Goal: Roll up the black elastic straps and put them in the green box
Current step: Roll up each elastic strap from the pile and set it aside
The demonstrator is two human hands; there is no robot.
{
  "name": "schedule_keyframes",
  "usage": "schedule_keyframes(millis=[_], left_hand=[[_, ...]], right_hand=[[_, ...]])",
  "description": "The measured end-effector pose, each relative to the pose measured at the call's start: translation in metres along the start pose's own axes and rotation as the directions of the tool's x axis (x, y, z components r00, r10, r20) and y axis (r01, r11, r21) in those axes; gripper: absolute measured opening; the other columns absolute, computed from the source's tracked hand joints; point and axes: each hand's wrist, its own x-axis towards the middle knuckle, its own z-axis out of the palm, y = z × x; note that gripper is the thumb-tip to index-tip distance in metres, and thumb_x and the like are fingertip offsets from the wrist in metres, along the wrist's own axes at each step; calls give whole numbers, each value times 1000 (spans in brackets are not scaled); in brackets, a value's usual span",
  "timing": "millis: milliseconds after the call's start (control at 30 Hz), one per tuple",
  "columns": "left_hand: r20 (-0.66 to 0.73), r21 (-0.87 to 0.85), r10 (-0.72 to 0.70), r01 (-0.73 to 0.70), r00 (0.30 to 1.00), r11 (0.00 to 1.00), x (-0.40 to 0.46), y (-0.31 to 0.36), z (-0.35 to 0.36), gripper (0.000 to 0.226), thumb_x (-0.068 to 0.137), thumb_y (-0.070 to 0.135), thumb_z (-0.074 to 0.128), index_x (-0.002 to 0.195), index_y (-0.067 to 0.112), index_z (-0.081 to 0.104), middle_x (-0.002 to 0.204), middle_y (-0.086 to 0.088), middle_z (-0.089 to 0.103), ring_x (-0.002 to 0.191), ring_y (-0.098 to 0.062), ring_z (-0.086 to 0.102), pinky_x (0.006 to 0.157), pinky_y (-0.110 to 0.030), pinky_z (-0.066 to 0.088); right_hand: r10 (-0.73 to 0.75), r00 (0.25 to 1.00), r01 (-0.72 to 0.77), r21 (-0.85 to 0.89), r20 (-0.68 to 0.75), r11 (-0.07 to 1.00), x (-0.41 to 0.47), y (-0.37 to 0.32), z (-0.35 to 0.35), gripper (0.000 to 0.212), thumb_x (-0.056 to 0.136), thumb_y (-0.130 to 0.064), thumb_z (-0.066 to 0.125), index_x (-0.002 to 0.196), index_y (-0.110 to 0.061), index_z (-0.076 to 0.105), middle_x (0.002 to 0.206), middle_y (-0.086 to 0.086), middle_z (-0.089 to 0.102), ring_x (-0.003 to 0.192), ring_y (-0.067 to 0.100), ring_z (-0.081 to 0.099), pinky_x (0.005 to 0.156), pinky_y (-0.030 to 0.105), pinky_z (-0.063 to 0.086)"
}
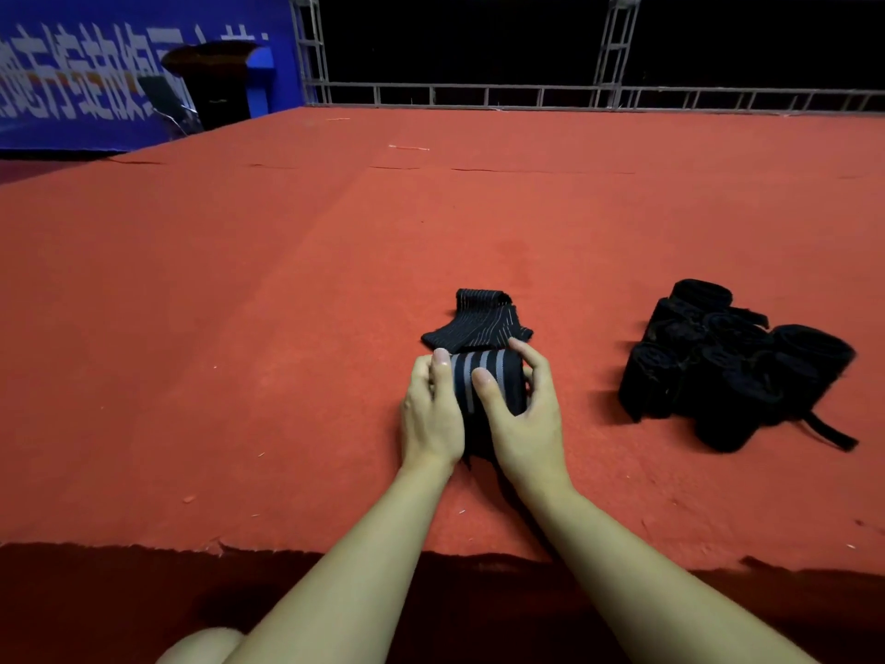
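Both forearms reach in from the near edge of the red carpet (239, 289), and I see my left hand (431, 414) and right hand (522, 414) curled round the striped strap roll (488, 381), one at each end. Its unrolled tail (479, 323) lies flat just beyond the roll (still joined to it). Right of the roll, well apart, sits the pile of rolled straps (728, 366). Left of the roll the carpet runs wide.
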Motion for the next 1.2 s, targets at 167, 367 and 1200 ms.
schedule_keyframes(millis=[167, 367, 1200], left_hand=[[50, 227, 9, -21, 999, 974, 1, -4, 5, 39, 101, 61, 39, 92, 27, 57, 96, 4, 62, 99, -23, 60, 87, -33, 39], [188, 530, 12, -111, 982, 841, -3, -5, 15, 43, 101, 63, 39, 111, 27, 61, 113, 4, 56, 117, -21, 51, 104, -36, 36], [138, 630, 35, -115, 990, 768, 6, -24, 25, 58, 98, 54, 51, 147, 24, 43, 150, 3, 45, 144, -19, 35, 126, -38, 15]], right_hand=[[-27, 999, 15, -272, -40, 962, 58, -16, -36, 63, 86, -54, 75, 141, -35, 50, 136, -9, 63, 125, 10, 58, 108, 35, 46], [59, 992, 41, -731, 110, 681, 141, -19, -82, 67, 81, -74, 63, 136, -38, 51, 129, -2, 57, 119, 31, 61, 97, 45, 50], [410, 751, 122, -719, 517, 684, 153, -3, -1, 35, 102, -42, 57, 119, -15, 73, 120, 5, 72, 109, 22, 65, 90, 29, 47]])
